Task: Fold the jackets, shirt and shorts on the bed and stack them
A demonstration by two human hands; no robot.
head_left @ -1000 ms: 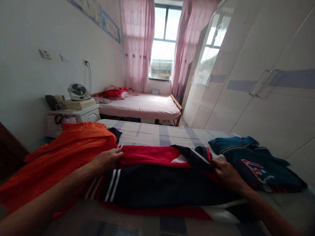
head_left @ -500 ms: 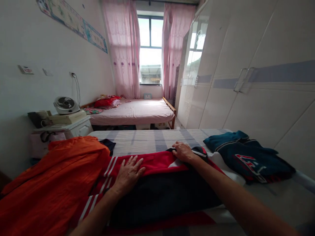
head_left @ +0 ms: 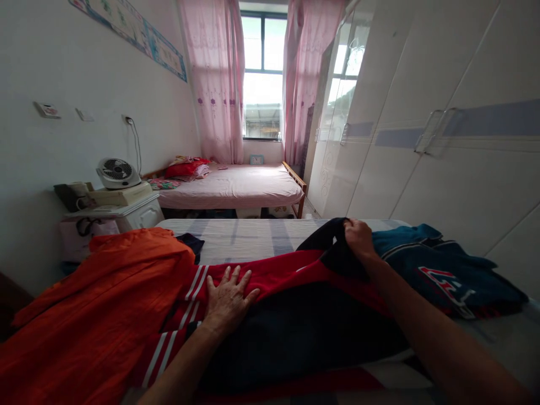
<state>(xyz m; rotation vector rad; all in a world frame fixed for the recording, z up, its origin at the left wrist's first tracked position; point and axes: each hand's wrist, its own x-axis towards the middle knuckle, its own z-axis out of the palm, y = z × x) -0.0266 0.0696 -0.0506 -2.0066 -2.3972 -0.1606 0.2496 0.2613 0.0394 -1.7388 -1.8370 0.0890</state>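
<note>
Red-and-navy garment (head_left: 295,320) lies in front of you on the checked sheet (head_left: 248,236), between an orange garment (head_left: 113,287) on your left and a teal garment (head_left: 447,275) on your right. Your left hand (head_left: 228,301) rests palm down on its red cloth, fingers spread wide and gripping nothing, just beside the white bands (head_left: 196,284) at its left end. Your right hand (head_left: 358,236) has its fingers closed on a dark part (head_left: 329,233) of the same garment, which it lifts clear of the sheet near the far edge.

As for how far along you are, the left and middle portions look laid out fairly flat. The right portion is not yet settled: the pinched part stands up in a loose arch, and the cloth under your right forearm is partly hidden, so you cannot tell how it lies. By its compact shape, the teal garment seems already folded; the orange one spreads loosely, its left end meeting the edge of your view.
</note>
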